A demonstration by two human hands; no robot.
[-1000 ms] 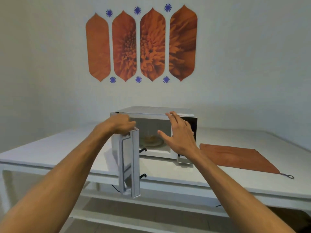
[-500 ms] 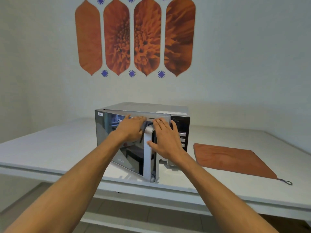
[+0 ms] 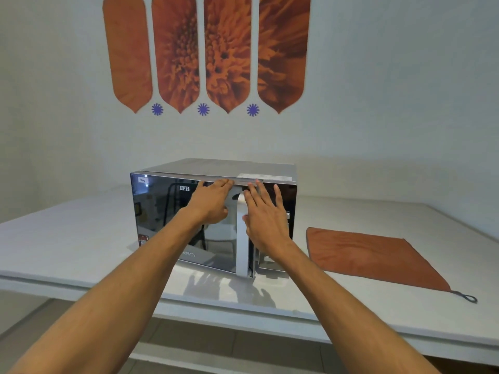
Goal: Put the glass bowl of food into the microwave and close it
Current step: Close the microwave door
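Observation:
The silver microwave (image 3: 216, 168) stands on the white table (image 3: 67, 238). Its dark mirrored door (image 3: 162, 220) lies flat against the front, closed. The glass bowl of food is hidden behind the door. My left hand (image 3: 212, 202) rests flat on the door near its top, just left of the white vertical handle (image 3: 241, 238). My right hand (image 3: 266, 217) lies with fingers spread over the handle's right side and the control panel. Neither hand holds anything.
An orange cloth (image 3: 372, 257) with a small loop lies flat on the table right of the microwave. The wall behind carries orange flower panels (image 3: 208, 49). The table's front edge runs below my forearms, with floor beneath.
The door swung from wide open, with the bowl visible inside, to fully closed. Both hands followed it and now press flat on the microwave's front.

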